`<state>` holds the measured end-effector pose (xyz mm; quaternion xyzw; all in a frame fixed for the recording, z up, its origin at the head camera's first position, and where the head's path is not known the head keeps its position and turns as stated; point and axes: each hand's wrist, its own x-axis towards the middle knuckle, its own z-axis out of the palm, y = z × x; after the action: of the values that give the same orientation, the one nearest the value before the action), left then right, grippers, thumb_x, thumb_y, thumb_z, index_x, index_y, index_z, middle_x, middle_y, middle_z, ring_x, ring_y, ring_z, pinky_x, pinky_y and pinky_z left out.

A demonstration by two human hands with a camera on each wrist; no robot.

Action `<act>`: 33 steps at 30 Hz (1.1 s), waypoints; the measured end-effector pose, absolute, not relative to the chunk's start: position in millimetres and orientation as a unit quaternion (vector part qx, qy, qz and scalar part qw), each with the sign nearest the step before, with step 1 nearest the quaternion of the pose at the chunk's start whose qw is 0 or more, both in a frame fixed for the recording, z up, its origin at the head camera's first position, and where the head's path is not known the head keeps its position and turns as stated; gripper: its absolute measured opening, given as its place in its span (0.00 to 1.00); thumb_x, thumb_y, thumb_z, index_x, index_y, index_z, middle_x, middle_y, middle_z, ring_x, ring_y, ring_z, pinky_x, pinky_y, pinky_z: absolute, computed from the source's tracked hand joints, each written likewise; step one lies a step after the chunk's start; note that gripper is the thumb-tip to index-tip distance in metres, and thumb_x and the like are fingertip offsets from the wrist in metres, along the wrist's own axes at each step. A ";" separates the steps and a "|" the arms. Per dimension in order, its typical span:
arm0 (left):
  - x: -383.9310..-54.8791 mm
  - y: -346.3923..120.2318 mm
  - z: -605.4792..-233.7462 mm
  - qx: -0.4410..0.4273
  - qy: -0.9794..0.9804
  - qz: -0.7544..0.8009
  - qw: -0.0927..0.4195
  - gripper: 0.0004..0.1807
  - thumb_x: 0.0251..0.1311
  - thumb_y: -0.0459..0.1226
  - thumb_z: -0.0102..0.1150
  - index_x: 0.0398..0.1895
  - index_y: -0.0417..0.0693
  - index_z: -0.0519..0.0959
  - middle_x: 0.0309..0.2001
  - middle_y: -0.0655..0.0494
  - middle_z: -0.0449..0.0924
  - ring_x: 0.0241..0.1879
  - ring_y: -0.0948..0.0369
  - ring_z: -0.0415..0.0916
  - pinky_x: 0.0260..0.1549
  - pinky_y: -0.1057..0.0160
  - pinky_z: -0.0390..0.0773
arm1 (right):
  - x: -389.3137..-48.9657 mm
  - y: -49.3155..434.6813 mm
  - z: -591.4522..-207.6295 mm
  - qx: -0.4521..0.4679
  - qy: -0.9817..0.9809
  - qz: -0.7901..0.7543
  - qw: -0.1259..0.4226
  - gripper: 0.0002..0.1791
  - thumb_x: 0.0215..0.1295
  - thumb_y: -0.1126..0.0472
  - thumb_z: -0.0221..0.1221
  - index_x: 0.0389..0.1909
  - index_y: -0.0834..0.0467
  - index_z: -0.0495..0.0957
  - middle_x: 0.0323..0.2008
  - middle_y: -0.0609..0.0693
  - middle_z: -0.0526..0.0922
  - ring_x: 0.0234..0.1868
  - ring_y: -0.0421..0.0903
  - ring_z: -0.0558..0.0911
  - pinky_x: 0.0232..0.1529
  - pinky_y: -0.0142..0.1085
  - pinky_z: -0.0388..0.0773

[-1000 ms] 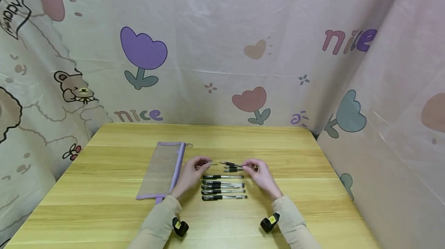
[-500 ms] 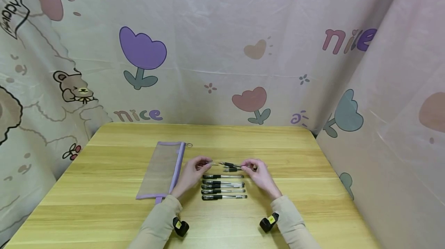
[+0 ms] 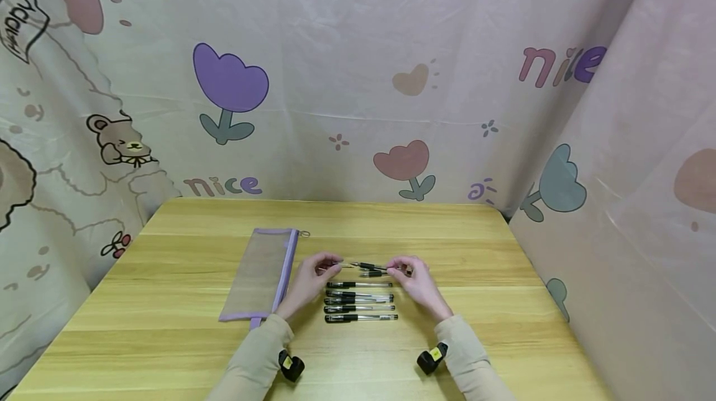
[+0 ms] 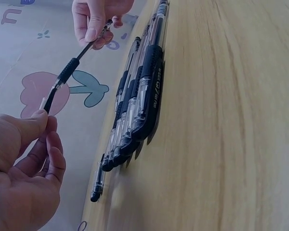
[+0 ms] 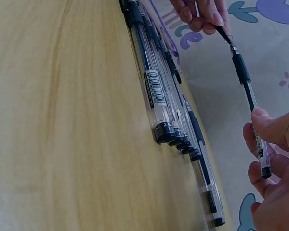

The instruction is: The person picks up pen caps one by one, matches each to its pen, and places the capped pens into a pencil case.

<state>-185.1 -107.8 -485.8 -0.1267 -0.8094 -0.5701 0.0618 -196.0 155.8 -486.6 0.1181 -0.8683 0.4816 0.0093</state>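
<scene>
My left hand [image 3: 310, 280] pinches a black and clear pen cap [image 4: 48, 102] between thumb and fingers. In my right hand [image 3: 414, 280] is an uncapped gel pen [image 5: 242, 70] with a black rubber grip, held near its rear end, its tip pointing left. The pen's tip meets the cap's mouth, both raised above the table. Below the hands, several capped gel pens [image 3: 360, 318] lie in a row, caps to the left. One more uncapped pen [image 3: 373, 273] lies beyond the row, partly hidden behind my right hand.
A flat mesh zip pouch [image 3: 258, 273] with purple trim lies left of the pens, its zip pull ring [image 3: 304, 234] at the upper right corner. The wooden table [image 3: 168, 351] ends at a patterned cloth [image 3: 335, 78] behind and on both sides.
My right hand has shifted slightly left with the pen, closing the gap between its tip and the cap. The left hand has barely moved; pouch and row of pens are unchanged.
</scene>
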 end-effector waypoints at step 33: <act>-184.0 -106.8 -489.7 -0.146 -0.821 -0.551 0.038 0.10 0.63 0.30 0.63 0.47 0.39 0.83 0.41 0.45 0.86 0.39 0.62 0.81 0.40 0.71 0.81 | -195.3 150.0 -489.7 0.128 -0.857 0.499 0.002 0.07 0.65 0.64 0.64 0.42 0.54 0.85 0.40 0.47 0.85 0.44 0.42 0.74 0.51 0.39 0.68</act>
<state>-184.0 -106.8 -489.7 -0.1464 -0.8206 -0.5512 0.0378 -195.3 150.0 -489.7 0.1284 -0.8571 0.4989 0.0017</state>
